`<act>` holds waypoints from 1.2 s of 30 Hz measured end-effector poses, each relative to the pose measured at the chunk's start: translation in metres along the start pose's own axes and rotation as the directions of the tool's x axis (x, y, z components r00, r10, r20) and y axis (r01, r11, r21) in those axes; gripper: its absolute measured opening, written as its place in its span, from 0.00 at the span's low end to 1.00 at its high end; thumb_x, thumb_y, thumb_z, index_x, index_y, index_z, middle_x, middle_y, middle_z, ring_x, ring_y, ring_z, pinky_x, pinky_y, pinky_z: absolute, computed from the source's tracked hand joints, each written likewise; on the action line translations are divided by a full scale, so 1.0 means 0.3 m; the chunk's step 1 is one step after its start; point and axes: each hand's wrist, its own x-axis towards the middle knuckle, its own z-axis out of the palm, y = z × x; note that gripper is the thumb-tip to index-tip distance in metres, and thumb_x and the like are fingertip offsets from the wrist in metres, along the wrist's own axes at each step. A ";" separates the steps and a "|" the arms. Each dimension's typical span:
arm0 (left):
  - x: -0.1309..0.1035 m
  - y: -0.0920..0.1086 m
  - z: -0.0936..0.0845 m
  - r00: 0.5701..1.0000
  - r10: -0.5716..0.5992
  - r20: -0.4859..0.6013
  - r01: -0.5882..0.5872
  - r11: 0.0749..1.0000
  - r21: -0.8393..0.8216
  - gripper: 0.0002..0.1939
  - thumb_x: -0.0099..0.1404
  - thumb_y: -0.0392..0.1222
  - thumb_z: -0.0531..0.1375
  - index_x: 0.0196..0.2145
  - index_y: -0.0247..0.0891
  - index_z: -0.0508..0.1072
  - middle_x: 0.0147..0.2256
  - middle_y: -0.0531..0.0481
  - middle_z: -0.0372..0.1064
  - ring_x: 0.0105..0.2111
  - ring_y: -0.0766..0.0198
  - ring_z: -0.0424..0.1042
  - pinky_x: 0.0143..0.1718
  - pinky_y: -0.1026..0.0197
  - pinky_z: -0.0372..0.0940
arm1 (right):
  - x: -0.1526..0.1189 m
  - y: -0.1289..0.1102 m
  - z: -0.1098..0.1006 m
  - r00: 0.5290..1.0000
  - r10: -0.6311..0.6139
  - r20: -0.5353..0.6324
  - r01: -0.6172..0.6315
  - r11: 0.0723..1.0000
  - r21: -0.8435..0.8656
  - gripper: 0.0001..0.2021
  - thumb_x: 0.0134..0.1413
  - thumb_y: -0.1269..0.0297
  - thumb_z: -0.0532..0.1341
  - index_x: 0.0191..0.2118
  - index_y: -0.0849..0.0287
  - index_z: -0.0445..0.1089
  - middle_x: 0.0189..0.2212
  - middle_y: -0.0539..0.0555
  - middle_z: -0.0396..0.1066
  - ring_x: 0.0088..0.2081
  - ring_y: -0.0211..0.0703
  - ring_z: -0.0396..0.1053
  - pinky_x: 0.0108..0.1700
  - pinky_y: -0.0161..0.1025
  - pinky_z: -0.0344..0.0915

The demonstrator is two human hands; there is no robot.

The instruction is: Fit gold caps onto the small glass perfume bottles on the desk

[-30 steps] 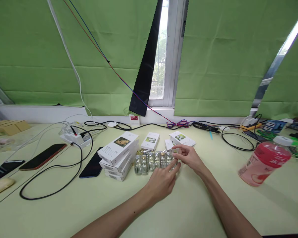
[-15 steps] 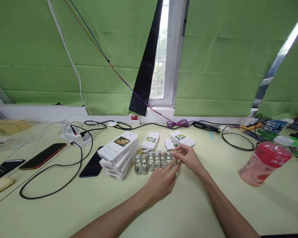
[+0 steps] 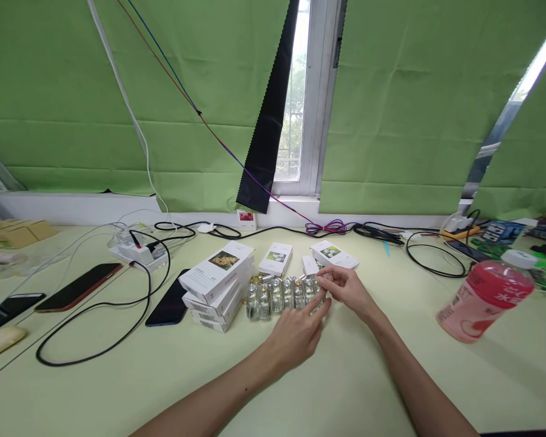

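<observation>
One camera, worn on the head, looks forward and down from close above the worktop (image 3: 359,376), past left hand (image 3: 296,335) and right hand (image 3: 348,291), toward the window (image 3: 293,121).

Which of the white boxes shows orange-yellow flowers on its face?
The top box of the stack, left of the glass bottles; the flowers visible on the loose boxes behind the bottles are white.

Small glass bottles (image 3: 276,298): clear, caps (image 3: 287,283) silver and gold. Top carton (image 3: 217,273): white, with yellow-orange flower picture (image 3: 223,260). Drink bottle (image 3: 485,300): pink, white cap (image 3: 519,259).
</observation>
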 end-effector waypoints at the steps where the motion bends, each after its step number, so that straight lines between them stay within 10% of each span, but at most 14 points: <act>1: 0.000 0.000 0.001 1.000 -0.001 0.001 0.001 1.000 -0.003 0.26 0.69 0.38 0.47 0.64 0.43 0.56 0.65 0.40 0.54 0.32 0.60 0.76 0.28 0.58 0.68 | 0.001 0.003 0.001 1.000 0.001 -0.006 -0.001 1.000 -0.002 0.22 0.47 0.45 0.67 0.37 0.61 0.73 0.18 0.44 0.57 0.20 0.32 0.53 0.21 0.33 0.50; 36: -0.001 -0.004 0.003 1.000 0.014 -0.006 -0.014 1.000 0.023 0.25 0.70 0.38 0.47 0.63 0.41 0.57 0.66 0.41 0.53 0.33 0.59 0.76 0.27 0.58 0.67 | 0.004 0.023 0.021 0.991 -0.085 -0.100 0.079 0.995 -0.066 0.19 0.48 0.46 0.68 0.30 0.59 0.69 0.16 0.44 0.58 0.20 0.34 0.54 0.24 0.35 0.52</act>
